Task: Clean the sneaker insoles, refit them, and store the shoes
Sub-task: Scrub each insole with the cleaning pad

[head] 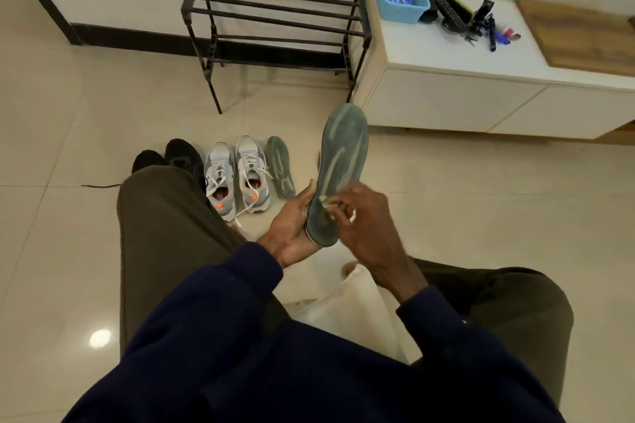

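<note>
In front of the seated person's knees, just right of the frame's centre, the left hand (pixel 292 223) cradles a long, flat, grey-green foam insole (pixel 340 168) by its rounded heel, thumb curled up along the left edge and fingers wrapped behind it. The insole stands nearly upright, its toe pointing to about one o'clock and its matte face streaked with paler curved lines. The right hand (pixel 364 223) has its fingers bunched and curled, pinching a small pale wad (pixel 325 203) against the lower part of that face; what the wad is made of cannot be told. On the glossy cream floor tiles (pixel 68 134), at roughly eleven o'clock from the hands, a matching second insole (pixel 280 166) lies flat, just beside a pair of grey-and-white mesh sneakers (pixel 237 175) with loose white laces and reddish linings showing. Further toward nine o'clock sit two rounded black shoes (pixel 182 156), partly hidden by an olive trouser leg (pixel 165 216). At twelve o'clock a black metal shoe rack (pixel 275 10) of thin parallel bars stands against the wall. At two o'clock a low white cabinet (pixel 446 79) carries a woven light-blue basket (pixel 400 0) and a cluster of dark brushes and small items (pixel 467 22). A soft white cloth (pixel 343 309) drapes between the knees at six o'clock, below dark navy sleeves (pixel 223 302).
</note>
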